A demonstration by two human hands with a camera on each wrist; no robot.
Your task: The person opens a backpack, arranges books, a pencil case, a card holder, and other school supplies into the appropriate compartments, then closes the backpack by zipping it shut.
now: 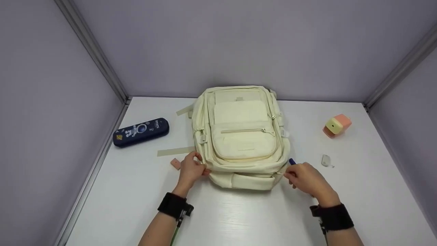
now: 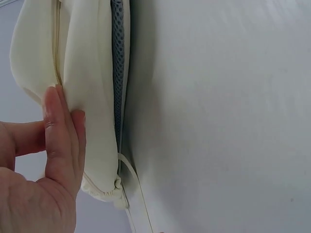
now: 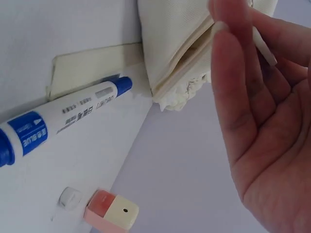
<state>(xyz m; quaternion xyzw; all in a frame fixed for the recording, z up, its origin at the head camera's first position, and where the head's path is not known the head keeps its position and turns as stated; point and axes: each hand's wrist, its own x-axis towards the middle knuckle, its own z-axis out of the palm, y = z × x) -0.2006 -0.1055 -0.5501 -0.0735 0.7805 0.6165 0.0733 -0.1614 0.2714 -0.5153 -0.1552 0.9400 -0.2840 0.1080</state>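
A cream backpack (image 1: pixel 244 143) lies on the white table, front pockets upward and its bottom end toward me. At its lower left corner my left hand (image 1: pixel 192 167) grips the fabric; in the left wrist view the fingers (image 2: pixel 63 141) lie along the bag beside a zipper seam, the thumb tip hidden behind them. On the lower right side, my right hand (image 1: pixel 305 179) pinches a cream zipper pull (image 3: pixel 264 46). Next to the pull, the zipper seam gapes a little in the right wrist view. A white marker with blue ends (image 3: pixel 87 109) lies close by, mostly covered by my right hand in the head view.
A navy pencil case (image 1: pixel 141 132) is at the left. Right of the bag stand a pink and yellow pencil sharpener (image 1: pixel 336 125) and a small whitish item with a cord (image 1: pixel 326 160). A small pink block (image 1: pixel 175 164) sits beside my left hand. Walls enclose the table's back and sides.
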